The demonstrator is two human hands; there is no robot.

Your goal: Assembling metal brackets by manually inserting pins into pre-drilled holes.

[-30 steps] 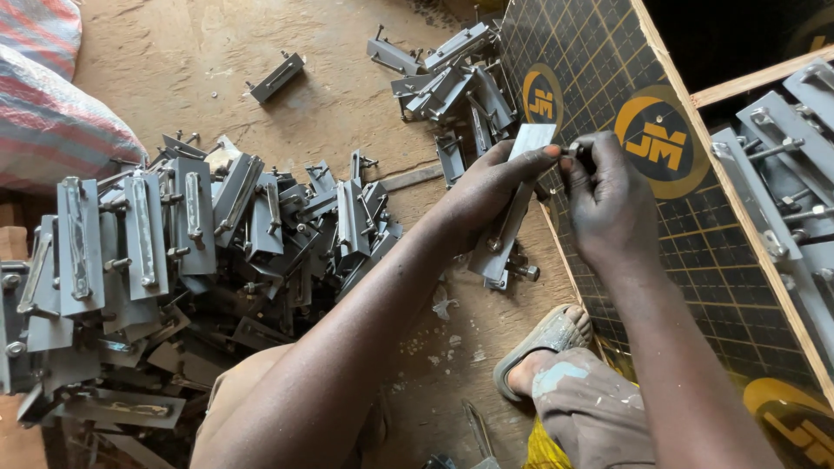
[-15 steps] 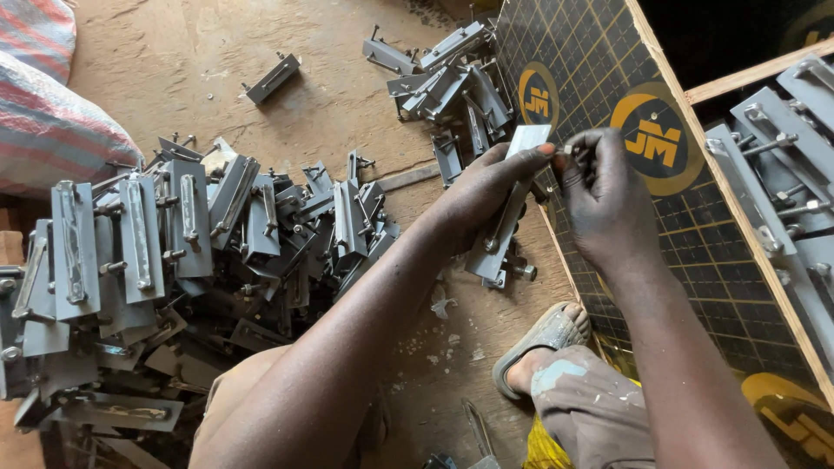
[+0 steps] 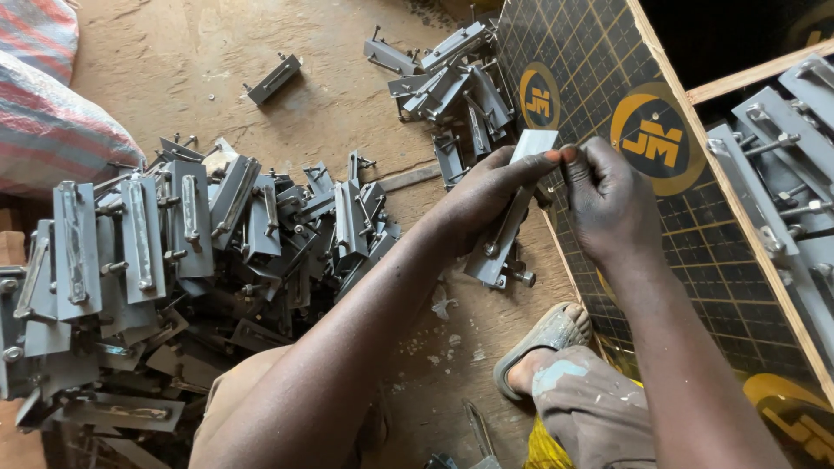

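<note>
We hold a grey metal bracket [image 3: 508,227] in our left hand [image 3: 482,195], which is closed around its upper half, thumb and forefinger stretched along its pale top end. The bracket hangs tilted, its lower end with bolts sticking out below our palm, above the dirt floor [image 3: 347,113]. Our right hand [image 3: 608,195] meets it from the other side: its fingers are curled in, and thumb and forefinger pinch at the top edge of the bracket, touching the left hand's fingertips. We cannot tell whether the right hand grips a small part there or only the bracket's edge.

To the left of our left forearm lies a big heap of similar brackets [image 3: 174,260], many with slotted plates and bolts. A smaller pile of brackets [image 3: 443,78] lies beyond our hands, just beside a dark gridded board [image 3: 712,252] with round yellow emblems that runs along under our right hand. A single bracket [image 3: 274,78] lies apart on the floor. More brackets [image 3: 782,165] lie past the board's wooden edge. A sandalled foot [image 3: 547,343] rests below the hands, and striped sacks [image 3: 52,113] sit at the far left.
</note>
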